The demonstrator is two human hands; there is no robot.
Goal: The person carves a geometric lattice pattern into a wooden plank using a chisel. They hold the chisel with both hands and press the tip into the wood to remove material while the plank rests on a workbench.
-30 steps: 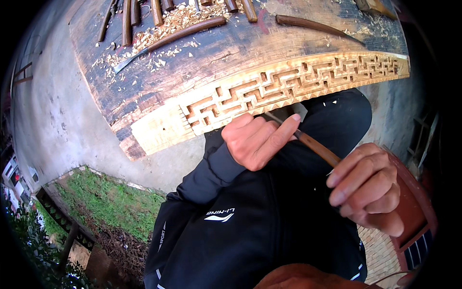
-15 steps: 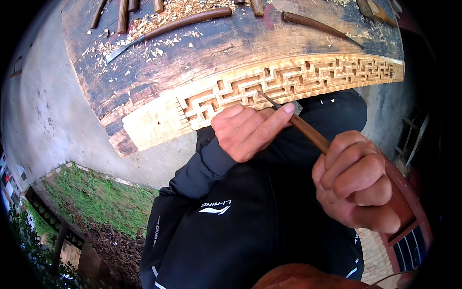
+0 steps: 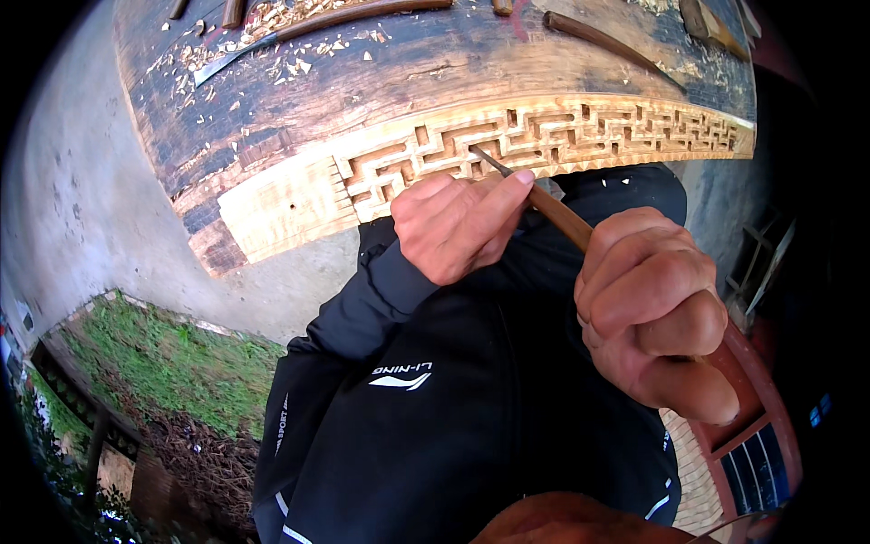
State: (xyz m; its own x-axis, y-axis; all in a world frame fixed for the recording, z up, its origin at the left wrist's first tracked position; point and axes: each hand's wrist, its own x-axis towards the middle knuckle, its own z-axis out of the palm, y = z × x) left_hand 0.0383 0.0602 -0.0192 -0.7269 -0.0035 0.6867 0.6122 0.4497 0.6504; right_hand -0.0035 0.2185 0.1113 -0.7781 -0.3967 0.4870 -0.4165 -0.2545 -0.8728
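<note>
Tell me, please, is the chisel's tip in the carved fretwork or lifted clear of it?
In it: the chisel slants up from the right hand, its tip meeting a groove of the carved fretwork strip, the left hand steadying it.

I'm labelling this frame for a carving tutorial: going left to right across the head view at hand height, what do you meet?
Bare uncarved end of the pale wooden panel → left hand → chisel, its tip in the carved fretwork → right hand gripping the handle.
</note>
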